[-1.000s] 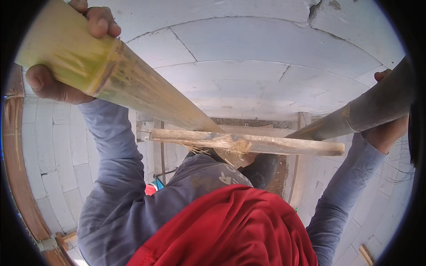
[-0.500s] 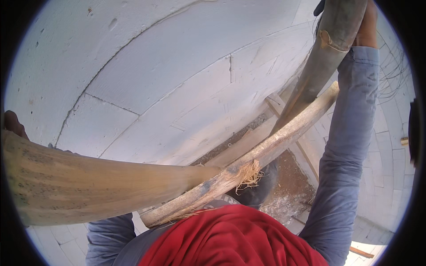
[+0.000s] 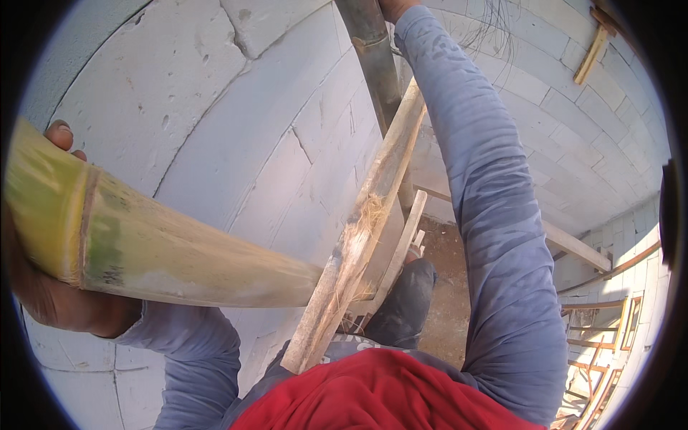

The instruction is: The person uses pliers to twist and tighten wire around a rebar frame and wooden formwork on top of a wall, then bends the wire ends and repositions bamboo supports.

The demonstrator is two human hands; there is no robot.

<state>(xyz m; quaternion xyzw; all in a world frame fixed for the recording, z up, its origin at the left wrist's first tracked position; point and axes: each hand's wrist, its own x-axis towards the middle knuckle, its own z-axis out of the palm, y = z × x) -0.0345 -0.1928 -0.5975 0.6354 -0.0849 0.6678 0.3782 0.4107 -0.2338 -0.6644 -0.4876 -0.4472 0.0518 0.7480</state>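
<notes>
My left hand [image 3: 68, 304] is wrapped round a thick yellow-green bamboo pole [image 3: 172, 244] at the left, its fingertips showing over the pole's upper side. The pole's inner end passes behind a rough wooden beam [image 3: 337, 276], which slants up in front of my body and has frayed fibres on its face. At the top edge my raised right hand [image 3: 396, 8] grips a darker grey bamboo pole [image 3: 373, 54]; most of its fingers are out of the picture. This darker pole runs down behind the beam's upper end.
A pale block wall [image 3: 193, 79] stands close on the left, and another block wall [image 3: 573, 136] rises on the right. Below are narrow boards [image 3: 401, 254] and a dirt floor [image 3: 446, 287]. A timber frame [image 3: 609, 351] is at the lower right.
The view has turned, so the dark pole and right arm lie further left. More of my left hand and of the yellow-green pole now shows. The wooden beam appears steeper.
</notes>
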